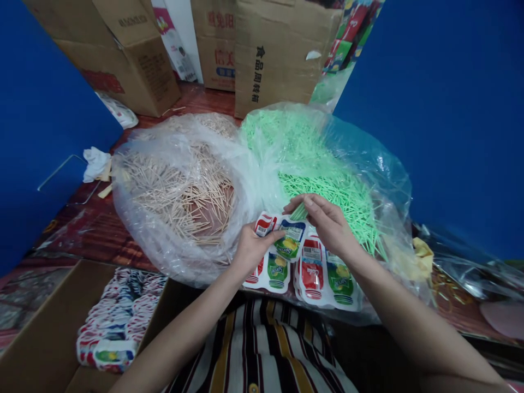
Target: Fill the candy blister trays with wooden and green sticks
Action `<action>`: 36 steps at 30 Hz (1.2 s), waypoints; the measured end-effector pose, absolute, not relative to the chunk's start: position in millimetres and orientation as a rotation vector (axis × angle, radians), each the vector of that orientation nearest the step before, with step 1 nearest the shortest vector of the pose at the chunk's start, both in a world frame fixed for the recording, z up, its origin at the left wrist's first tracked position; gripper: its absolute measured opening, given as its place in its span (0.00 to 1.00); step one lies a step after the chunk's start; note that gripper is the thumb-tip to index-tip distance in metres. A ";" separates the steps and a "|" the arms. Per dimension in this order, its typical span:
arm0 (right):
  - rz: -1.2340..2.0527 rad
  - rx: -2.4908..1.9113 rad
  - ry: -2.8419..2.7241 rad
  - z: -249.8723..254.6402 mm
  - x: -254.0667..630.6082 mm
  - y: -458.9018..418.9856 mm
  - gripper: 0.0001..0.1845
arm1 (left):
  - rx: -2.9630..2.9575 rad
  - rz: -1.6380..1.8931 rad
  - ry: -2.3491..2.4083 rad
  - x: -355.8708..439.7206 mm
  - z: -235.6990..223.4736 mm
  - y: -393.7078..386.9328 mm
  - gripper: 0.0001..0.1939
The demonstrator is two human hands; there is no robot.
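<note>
My left hand (251,250) is closed on a flat bottle-printed packet (291,240), thumb across its green Sprite label; a red-and-white part shows beside the thumb. At the packet's top edge, my right hand (331,225) pinches a small bunch of green sticks (299,212). Whether the sticks' lower ends are inside the packet or behind it, I cannot tell. Below the hands lie two piles of similar packets: a left pile (277,271) and a right pile (313,273) with red Cola and green Sprite prints. Just beyond my right hand is an opened plastic bag of green sticks (347,199).
An opened clear bag of pale wooden sticks (176,185) lies to the left. At lower left, a cardboard box (30,341) holds rows of packets (118,311). Cardboard cartons (278,54) stand at the back; blue partitions (446,120) rise on both sides.
</note>
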State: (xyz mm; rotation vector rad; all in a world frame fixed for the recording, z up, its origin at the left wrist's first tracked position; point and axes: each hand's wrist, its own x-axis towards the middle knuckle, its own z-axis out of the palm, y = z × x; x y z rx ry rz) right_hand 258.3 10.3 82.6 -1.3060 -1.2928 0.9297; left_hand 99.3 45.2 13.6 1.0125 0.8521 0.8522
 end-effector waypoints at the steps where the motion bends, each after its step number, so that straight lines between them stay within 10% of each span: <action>1: 0.906 -1.317 -1.317 83.7 260.1 9.9 0.17 | 1.016 0.855 0.849 99.3 13.3 45.2 0.15; 13: 0.656 -1.269 -1.550 81.7 270.1 14.5 0.04 | 1.146 0.860 0.894 94.7 16.0 45.5 0.12; 25: 0.084 -1.492 -1.538 86.9 298.8 13.9 0.15 | 1.082 0.831 0.898 89.4 8.7 45.9 0.12; 31: 0.615 -1.461 -2.058 84.3 277.1 -7.8 0.29 | 1.038 0.827 0.884 94.3 12.0 44.8 0.12; 36: 0.487 -1.392 -1.925 83.6 269.7 -9.7 0.18 | 1.007 0.816 0.863 94.5 19.9 43.4 0.12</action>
